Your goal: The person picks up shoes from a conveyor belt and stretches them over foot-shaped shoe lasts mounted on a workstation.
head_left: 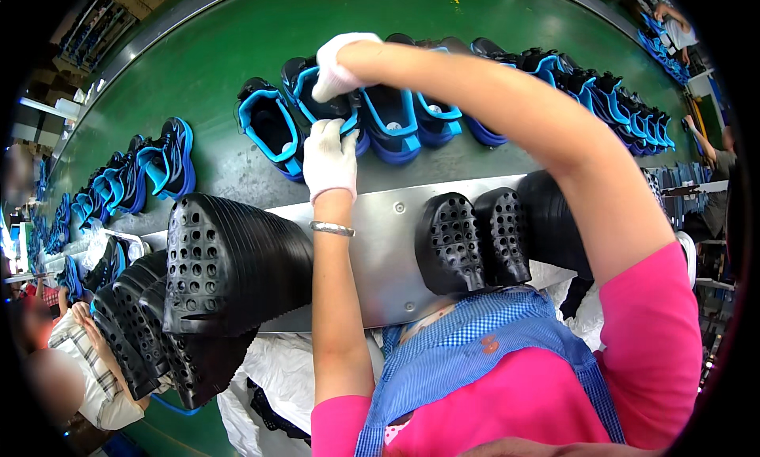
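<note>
Head view: both gloved hands, left hand (330, 158) and right hand (336, 61), hold a black-and-blue shoe (326, 109).

gloves: i'm seeing the left hand (330, 159) wearing a white knit cotton glove, snug, ending in a ribbed cuff at the wrist; the right hand (336, 65) is wearing a matching white one.
wrist: the left wrist is carrying a thin silver bracelet (332, 229) just below the glove cuff.
sleeves: both arms are showing short bright pink sleeves (657, 330), ending above the elbow; the forearms are going bare.
apron: i'm looking down on a blue-and-white gingham apron (483, 346) lying over the pink top, with straps of the same check running down the chest and a small orange mark on it.
</note>
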Available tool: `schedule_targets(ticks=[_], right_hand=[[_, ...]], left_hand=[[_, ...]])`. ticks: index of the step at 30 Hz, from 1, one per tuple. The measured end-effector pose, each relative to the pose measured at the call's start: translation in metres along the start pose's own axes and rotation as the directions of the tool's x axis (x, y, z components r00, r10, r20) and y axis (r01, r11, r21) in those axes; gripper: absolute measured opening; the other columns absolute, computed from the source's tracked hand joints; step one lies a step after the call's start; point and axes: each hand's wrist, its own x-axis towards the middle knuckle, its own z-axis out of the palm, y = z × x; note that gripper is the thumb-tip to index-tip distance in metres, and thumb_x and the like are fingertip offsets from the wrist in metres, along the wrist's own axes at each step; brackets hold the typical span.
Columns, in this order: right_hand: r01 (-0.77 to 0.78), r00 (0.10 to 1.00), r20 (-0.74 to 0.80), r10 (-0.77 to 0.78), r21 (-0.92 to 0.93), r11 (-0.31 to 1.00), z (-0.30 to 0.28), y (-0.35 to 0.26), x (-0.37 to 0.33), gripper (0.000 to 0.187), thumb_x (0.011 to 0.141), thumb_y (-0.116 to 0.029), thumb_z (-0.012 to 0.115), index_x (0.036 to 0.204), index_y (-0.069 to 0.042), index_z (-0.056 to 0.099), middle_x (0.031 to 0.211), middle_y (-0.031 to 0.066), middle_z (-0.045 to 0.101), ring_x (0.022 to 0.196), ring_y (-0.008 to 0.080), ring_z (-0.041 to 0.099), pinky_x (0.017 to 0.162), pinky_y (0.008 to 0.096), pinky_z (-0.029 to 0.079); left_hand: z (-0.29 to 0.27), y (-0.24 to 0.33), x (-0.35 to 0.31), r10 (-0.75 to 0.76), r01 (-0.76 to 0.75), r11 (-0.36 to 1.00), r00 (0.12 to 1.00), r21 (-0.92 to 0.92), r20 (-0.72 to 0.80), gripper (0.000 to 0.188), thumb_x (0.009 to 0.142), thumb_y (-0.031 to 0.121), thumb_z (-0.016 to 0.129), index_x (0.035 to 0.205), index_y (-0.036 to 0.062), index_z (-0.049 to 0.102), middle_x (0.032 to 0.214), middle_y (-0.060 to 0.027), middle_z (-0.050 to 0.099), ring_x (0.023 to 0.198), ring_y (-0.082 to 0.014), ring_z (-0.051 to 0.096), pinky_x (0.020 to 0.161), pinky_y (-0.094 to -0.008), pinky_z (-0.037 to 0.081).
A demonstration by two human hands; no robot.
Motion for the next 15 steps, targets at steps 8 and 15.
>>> schedule_targets(ticks=[8,15], right_hand=[[-0.073,0.989,-0.126,0.079,0.046,0.996,0.061,-0.024,0.029,0.026,0.075,-0.016,0.067,0.1,-0.01,0.072,0.105,0.0092,0.069,0.097,0.0256,0.067,0.078,0.036,0.054],[-0.029,0.986,-0.162,0.042,0.078,0.997,0.071,-0.018,0.045,0.028,0.073,-0.014,0.071,0.1,-0.009,0.071,0.107,0.0128,0.068,0.096,0.0288,0.067,0.081,0.0367,0.054]], left_hand=[[-0.01,0.014,0.039,-0.318,0.17,0.932,0.807,0.319,0.498,0.04,0.087,0.035,0.058,0.114,0.0064,0.062,0.112,-0.0184,0.063,0.102,-0.0358,0.06,0.087,-0.0403,0.047],[0.019,-0.023,0.057,-0.38,0.152,0.909,0.69,0.389,0.617,0.043,0.081,0.038,0.058,0.109,0.0068,0.067,0.111,-0.0201,0.064,0.105,-0.0325,0.061,0.088,-0.0372,0.05]])
